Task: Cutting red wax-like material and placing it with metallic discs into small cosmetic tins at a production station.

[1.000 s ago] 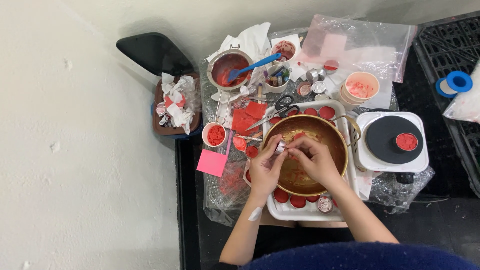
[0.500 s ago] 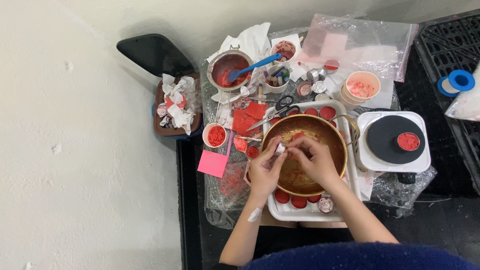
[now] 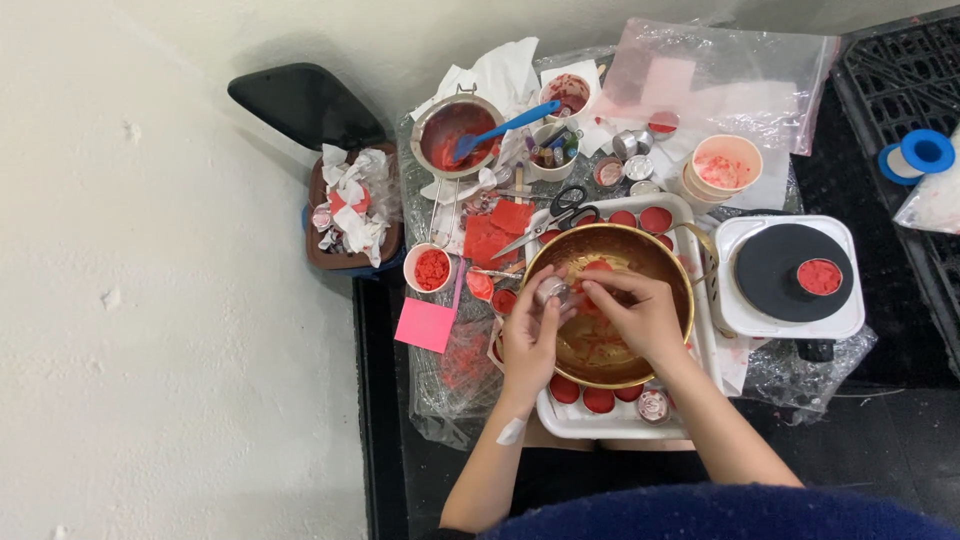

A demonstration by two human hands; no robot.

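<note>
My left hand (image 3: 528, 340) holds a small round metal tin (image 3: 551, 291) over the left rim of a brass bowl (image 3: 655, 262). Fingers of my right hand (image 3: 632, 312) reach into the tin's top, above the bowl's reddish inside. The bowl rests on a white tray (image 3: 690, 213) lined with small red-filled tins (image 3: 598, 400). Whether the right fingers pinch anything is hidden.
Scissors (image 3: 548, 222) lie left of the bowl. A strainer with a blue spatula (image 3: 500, 128), a cup of red bits (image 3: 431, 268), a pink note (image 3: 424, 325) and a tissue-filled bin (image 3: 352, 205) sit left. A white hotplate (image 3: 790, 275) with a red tin stands right.
Both hands stay over the bowl's left rim; the fingers have shifted only slightly around the tin.
</note>
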